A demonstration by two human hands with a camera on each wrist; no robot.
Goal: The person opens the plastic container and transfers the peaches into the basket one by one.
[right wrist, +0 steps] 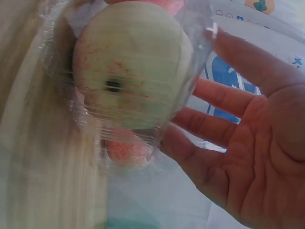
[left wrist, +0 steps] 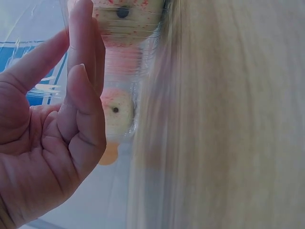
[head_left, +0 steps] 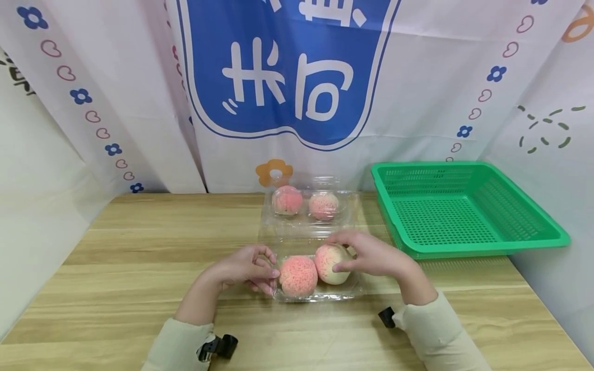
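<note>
Flanking two peaches [head_left: 298, 276] [head_left: 330, 263] — hands [head_left: 248, 269] [head_left: 373, 256] at the clear container [head_left: 341, 296].

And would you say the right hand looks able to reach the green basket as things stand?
Probably yes: nothing visible stands between the right hand and the green basket, open-topped on that side. That hand spans the paler front peach, though, so it would probably have to leave that first.

My head camera looks forward and down from well above the table [head_left: 139, 268], which fills the lower half; the cloth [head_left: 422, 62] fills the top. Each wrist camera sees from close by, turned sideways: my left hand [left wrist: 62, 124] at frame left, my right hand [right wrist: 262, 148] at frame right. Both share the box [head_left: 320, 297], upper middle, seen below the head frame's centre.
</note>
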